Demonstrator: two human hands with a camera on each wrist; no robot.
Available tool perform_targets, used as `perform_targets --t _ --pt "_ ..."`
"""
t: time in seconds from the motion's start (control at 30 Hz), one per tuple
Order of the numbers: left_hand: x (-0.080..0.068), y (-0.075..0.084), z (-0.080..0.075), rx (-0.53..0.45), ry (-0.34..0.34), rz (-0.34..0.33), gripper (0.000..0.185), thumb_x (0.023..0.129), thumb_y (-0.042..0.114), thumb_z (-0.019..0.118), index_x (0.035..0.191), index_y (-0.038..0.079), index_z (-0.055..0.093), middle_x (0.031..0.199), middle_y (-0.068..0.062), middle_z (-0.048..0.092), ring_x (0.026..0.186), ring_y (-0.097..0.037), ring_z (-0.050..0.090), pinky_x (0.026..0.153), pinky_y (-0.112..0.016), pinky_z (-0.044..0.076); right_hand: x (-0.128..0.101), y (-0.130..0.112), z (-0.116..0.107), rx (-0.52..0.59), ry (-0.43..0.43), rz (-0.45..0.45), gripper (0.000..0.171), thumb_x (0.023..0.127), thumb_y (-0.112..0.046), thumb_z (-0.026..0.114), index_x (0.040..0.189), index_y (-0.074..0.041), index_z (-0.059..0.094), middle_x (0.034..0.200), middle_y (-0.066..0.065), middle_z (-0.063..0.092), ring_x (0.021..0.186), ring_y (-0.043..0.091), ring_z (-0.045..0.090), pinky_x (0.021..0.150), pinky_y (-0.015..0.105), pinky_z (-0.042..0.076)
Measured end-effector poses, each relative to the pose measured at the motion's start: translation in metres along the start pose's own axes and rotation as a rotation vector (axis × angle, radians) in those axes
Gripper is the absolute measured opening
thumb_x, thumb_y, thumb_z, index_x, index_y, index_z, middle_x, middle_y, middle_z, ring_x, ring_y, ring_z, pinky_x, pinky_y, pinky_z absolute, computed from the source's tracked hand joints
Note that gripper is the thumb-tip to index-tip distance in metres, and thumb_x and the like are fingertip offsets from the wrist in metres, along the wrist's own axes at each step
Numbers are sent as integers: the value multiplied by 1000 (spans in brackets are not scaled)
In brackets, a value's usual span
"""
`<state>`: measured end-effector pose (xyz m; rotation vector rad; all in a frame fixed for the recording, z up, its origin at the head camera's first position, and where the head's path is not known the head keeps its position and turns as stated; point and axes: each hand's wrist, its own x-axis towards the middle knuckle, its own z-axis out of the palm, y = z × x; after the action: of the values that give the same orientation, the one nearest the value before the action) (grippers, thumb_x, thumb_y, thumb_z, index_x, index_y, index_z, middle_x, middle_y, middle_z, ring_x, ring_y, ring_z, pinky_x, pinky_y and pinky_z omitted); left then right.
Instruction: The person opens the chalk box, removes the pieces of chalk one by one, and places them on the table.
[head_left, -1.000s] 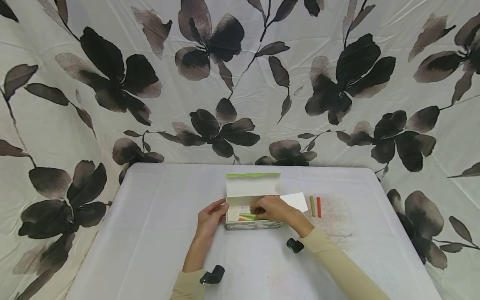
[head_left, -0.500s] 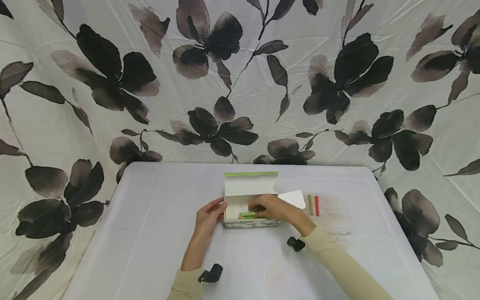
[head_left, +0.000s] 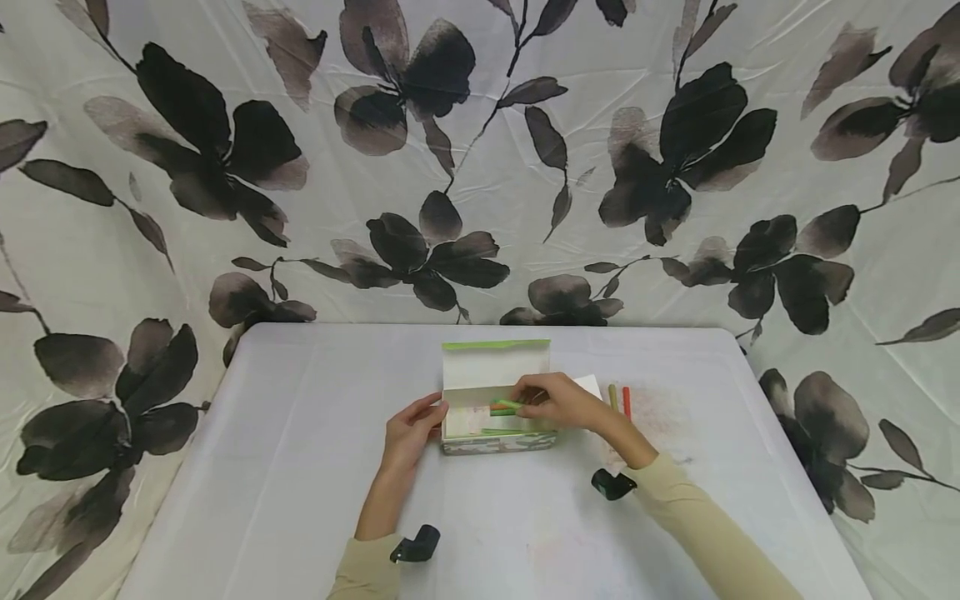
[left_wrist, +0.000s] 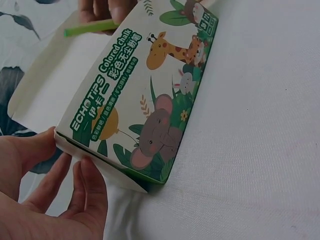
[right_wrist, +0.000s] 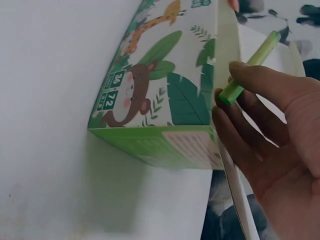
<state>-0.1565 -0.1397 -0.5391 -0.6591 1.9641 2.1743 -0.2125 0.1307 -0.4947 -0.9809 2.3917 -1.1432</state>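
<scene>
A colored chalk box printed with cartoon animals stands on the white table, its lid raised at the back. My left hand grips the box's left end, thumb and fingers at the side flap's edge. Above the right part of the box, my right hand pinches a green chalk stick between thumb and fingertips. Orange and green chalk shows inside the box in the head view. The right hand hides part of the box's interior.
An olive chalk stick and a red chalk stick lie on the table right of the box. The box's right flap sticks out beside them. Reddish dust marks the tabletop. A floral cloth hangs behind.
My right hand has risen from inside the box and shifted right, bringing up the green chalk stick. The left hand keeps its hold on the box's left end.
</scene>
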Motion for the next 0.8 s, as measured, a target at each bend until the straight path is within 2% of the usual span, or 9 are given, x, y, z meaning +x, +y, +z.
perform_targets --t 0.1,0.27,0.37,0.5,0.8 --pt "1 0 0 4 -1 -5 41 94 17 78 132 3 68 106 -8 70 89 -19 67 69 -21 52 -5 2 -5 38 55 38 19 93 -8 77 111 -5 71 105 4 71 96 15 67 87 33 57" --pt "2 0 0 5 0 -17 42 93 18 78 131 3 68 106 -8 70 88 -17 66 69 -20 52 -14 4 -14 133 134 76 22 90 -2 78 111 1 70 106 9 70 96 22 69 85 31 57" --pt "2 0 0 -1 -2 -13 42 93 17 79 131 2 68 105 -7 70 88 -18 66 68 -20 52 -21 5 -20 211 173 96 24 91 -3 78 113 2 69 106 13 70 97 27 69 84 31 58" --pt "2 -1 -1 0 -7 -11 43 93 17 78 132 2 68 104 -6 70 88 -19 67 68 -20 52 -32 8 -30 290 224 138 27 94 -8 76 118 2 67 108 16 69 98 28 68 83 32 58" --pt "5 -1 1 -2 -13 -8 43 94 14 77 132 0 67 101 -5 69 82 -16 65 68 -20 53 -57 12 -48 318 348 305 36 96 -19 75 125 0 64 112 16 70 102 20 69 90 33 55"
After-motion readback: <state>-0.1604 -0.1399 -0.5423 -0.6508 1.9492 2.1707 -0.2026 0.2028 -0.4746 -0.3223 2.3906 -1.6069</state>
